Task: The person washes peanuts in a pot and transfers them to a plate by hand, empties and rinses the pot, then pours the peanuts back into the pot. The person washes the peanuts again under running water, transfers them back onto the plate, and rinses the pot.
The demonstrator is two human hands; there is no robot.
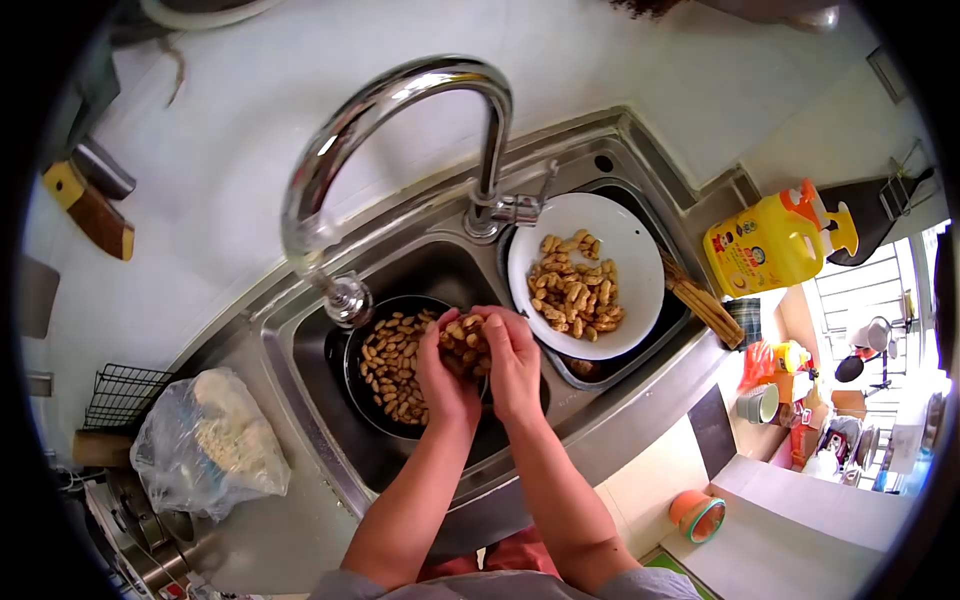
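Cupped together over the left sink basin, my left hand point(446, 372) and my right hand point(511, 362) hold a heap of unshelled peanuts point(465, 345) between them. Beneath them sits a dark round pan point(352, 385) in which many more peanuts point(397, 362) float or lie. To the right, a white enamel basin point(638, 240) rests over the right sink bowl with a pile of peanuts point(575, 290) in it. The chrome faucet point(400, 85) arches over the left basin, its spout left of my hands.
A yellow detergent jug point(760, 245) stands at the right of the steel sink point(590, 425), near a bundle of chopsticks point(700, 300). A clear plastic bag point(210, 445) lies on the left counter. Wooden-handled knives point(90, 215) are at the upper left, and an orange container point(698, 516) is lower right.
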